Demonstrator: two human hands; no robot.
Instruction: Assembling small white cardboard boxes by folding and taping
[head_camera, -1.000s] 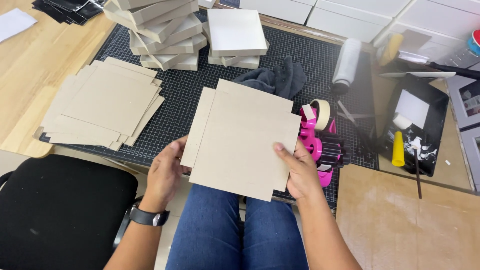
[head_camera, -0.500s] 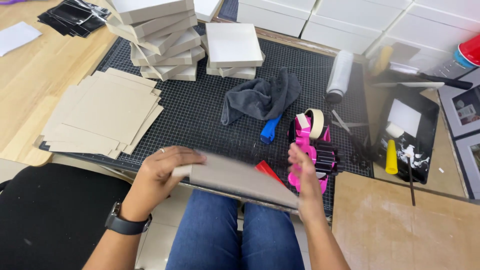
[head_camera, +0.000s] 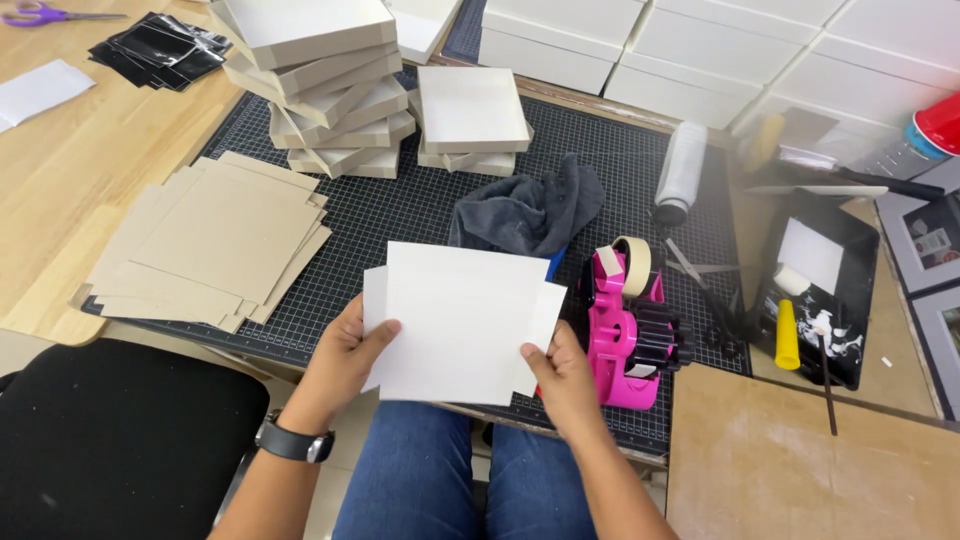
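A flat cut cardboard sheet (head_camera: 460, 320), white side up with side flaps, hangs over my lap at the front edge of the black cutting mat (head_camera: 400, 215). My left hand (head_camera: 345, 350) grips its left edge, thumb on top; a dark watch sits on that wrist. My right hand (head_camera: 562, 375) pinches its lower right corner. A pink tape dispenser (head_camera: 625, 335) stands just right of the sheet.
A fanned pile of brown cardboard sheets (head_camera: 215, 240) lies at left. Stacked white box parts (head_camera: 320, 85) and a smaller stack (head_camera: 472, 115) stand behind. A dark cloth (head_camera: 525, 210), a white roll (head_camera: 682, 170), scissors (head_camera: 700, 280) and a black glue tray (head_camera: 815, 290) lie right.
The sheet has been flipped over: it showed its brown side, stood edge-on half a second ago, and shows its white side now. Both hands stayed on it.
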